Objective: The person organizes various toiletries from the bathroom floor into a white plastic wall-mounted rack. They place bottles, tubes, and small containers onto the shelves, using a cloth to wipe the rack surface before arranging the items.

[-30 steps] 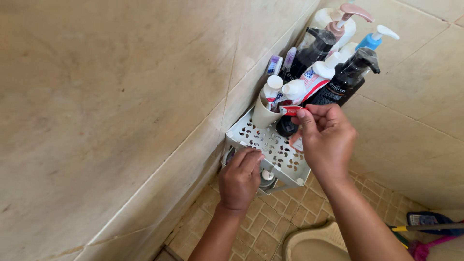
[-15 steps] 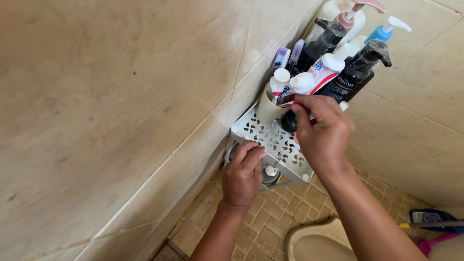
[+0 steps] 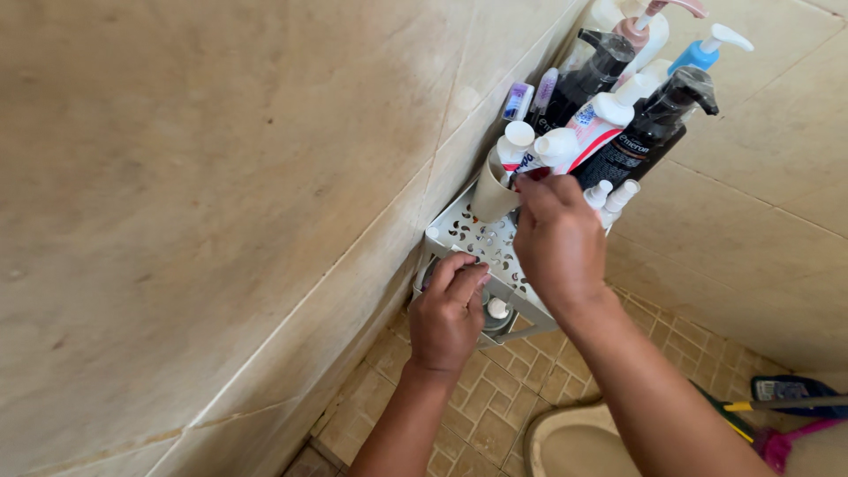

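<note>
Already the small red-and-white tube (image 3: pixel 528 174) sits at the mouth of the beige cup (image 3: pixel 491 192), pinched at its upper end between the fingertips of the right hand (image 3: pixel 555 240), so the placing looks nearly finished: what seems left is to let the tube settle among the others and draw the hand away. The tube itself is slim and mostly hidden behind the fingers, only a strip of red showing just beside the cup's rim; whether it already rests inside cannot be told. The cup stands at the back of the white perforated corner shelf (image 3: pixel 463 228) and holds two white-capped tubes (image 3: pixel 516 141) that lean out toward the corner. The left hand (image 3: pixel 449 311) is curled over the shelf's front edge, fingers pressed down on the rim as if steadying it, with a small round grey container (image 3: pixel 491 314) partly visible on the tier beneath. Behind the cup crowd several pump bottles, two dark ones (image 3: pixel 649 132), a blue-topped one (image 3: pixel 702 53) and a pink-topped one (image 3: pixel 640 26), all against the beige tiled wall (image 3: pixel 221 177). Below lie the brown patterned floor tiles (image 3: pixel 495 415), and a broom handle (image 3: pixel 786 406) near the lower right corner.
</note>
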